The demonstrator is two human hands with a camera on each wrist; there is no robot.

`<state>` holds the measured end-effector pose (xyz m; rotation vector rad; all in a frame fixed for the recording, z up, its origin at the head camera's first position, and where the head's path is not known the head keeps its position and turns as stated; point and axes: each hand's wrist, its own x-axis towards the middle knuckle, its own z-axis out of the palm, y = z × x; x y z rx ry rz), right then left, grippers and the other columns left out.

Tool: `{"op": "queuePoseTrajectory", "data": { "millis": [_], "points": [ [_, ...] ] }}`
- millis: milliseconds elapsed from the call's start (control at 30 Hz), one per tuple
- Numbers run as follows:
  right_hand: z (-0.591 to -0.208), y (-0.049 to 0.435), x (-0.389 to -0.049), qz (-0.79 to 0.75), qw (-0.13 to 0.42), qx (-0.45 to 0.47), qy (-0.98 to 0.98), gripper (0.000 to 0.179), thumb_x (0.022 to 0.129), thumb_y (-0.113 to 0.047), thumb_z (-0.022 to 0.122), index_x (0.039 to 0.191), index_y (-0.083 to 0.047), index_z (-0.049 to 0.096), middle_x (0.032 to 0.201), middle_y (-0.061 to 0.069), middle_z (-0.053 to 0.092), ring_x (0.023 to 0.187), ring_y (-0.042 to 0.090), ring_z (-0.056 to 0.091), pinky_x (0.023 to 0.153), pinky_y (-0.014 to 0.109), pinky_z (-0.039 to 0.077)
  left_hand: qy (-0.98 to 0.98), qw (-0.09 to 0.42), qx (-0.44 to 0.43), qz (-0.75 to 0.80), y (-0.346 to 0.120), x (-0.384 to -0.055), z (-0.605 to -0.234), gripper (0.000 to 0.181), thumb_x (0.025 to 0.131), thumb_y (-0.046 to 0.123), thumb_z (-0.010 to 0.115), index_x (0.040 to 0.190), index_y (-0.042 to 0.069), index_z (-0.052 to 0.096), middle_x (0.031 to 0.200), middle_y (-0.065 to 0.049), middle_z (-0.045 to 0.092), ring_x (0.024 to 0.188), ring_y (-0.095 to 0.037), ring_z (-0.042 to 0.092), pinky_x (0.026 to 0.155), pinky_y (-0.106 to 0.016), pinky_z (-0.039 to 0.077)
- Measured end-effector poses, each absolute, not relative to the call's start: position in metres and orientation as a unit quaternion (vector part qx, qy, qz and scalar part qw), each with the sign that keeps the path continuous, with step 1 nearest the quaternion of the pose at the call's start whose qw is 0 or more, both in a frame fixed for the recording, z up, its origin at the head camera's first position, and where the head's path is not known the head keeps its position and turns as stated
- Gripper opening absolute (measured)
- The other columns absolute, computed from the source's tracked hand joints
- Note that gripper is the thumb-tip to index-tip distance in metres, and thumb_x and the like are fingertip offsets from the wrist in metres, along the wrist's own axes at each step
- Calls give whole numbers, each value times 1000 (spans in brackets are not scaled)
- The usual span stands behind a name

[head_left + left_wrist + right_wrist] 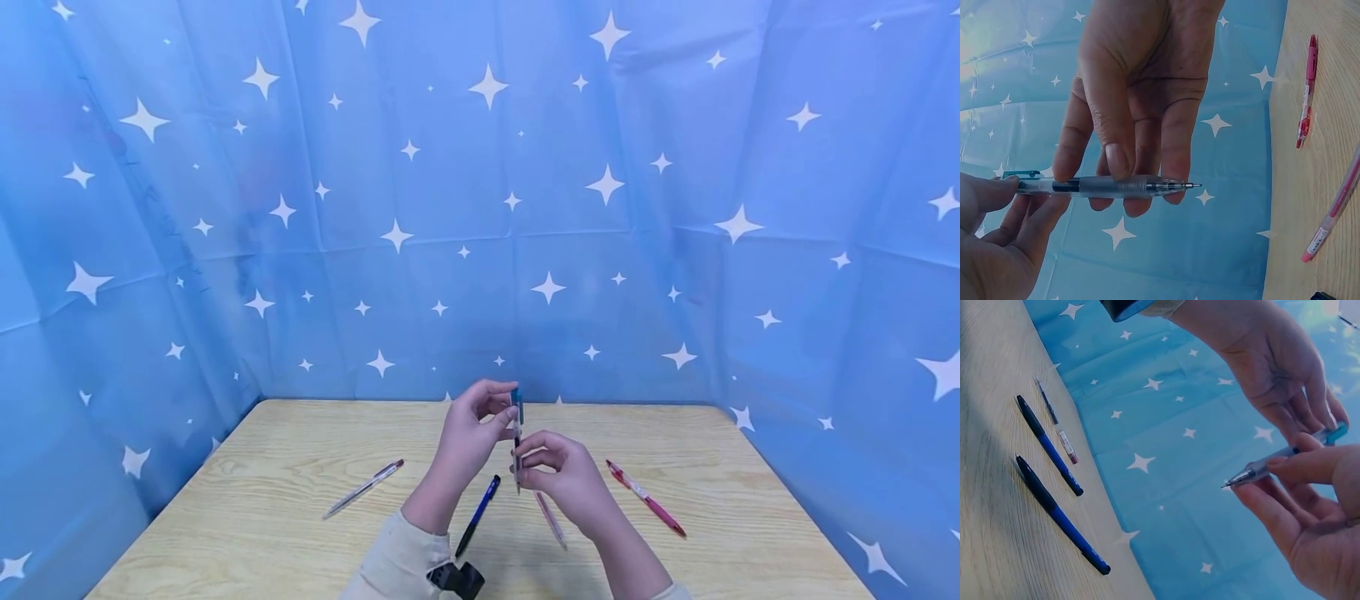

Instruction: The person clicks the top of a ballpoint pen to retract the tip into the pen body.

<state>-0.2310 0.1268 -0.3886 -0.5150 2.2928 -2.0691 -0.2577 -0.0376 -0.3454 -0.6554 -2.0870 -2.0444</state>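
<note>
Both hands hold one clear-barrelled pen (1100, 186) with a teal clip, upright above the table in the head view. My left hand (468, 429) pinches its upper end by the teal clip. Lower down, my right hand (566, 477) grips the pen near its tip between thumb and fingers. The left wrist view shows the right thumb pressed on the frosted grip section, several fingers behind it, and the metal point bare. In the right wrist view the pen (1260, 470) points left, its teal end close to the left hand (1279, 369).
On the wooden table (300, 442) lie a clear pen (363, 489) at left, a blue-and-black pen (477, 517), a pink pen (551, 521) and a red pen (647, 498) at right. The right wrist view shows a second blue-and-black pen (1063, 515). A blue star-printed curtain (480, 192) surrounds the table.
</note>
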Motion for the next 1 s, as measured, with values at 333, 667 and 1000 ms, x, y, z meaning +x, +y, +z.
{"op": "queuePoseTrajectory", "data": {
  "millis": [333,667,1000],
  "points": [
    [-390,138,-230,-649,11,-168,742,21,89,3,66,109,3,64,101,19,69,95,36,66,79,37,57,-685,71,-210,-693,-29,-259,-351,30,95,-1,60,122,8,64,103,-11,58,90,-22,62,74,-35,58],
    [-392,159,-231,-624,0,-151,767,20,88,1,68,107,0,65,100,15,68,94,29,66,78,38,57,-683,61,-213,-696,-10,-263,-358,38,94,-3,61,127,14,62,106,-9,58,93,-22,63,76,-35,58],
    [-398,193,-234,-567,-7,-169,806,23,88,4,67,110,-3,67,111,17,63,94,29,65,73,39,58,-721,19,-221,-656,1,-273,-369,46,92,5,67,134,23,58,113,-3,60,97,-17,64,77,-31,56]
  ]
}}
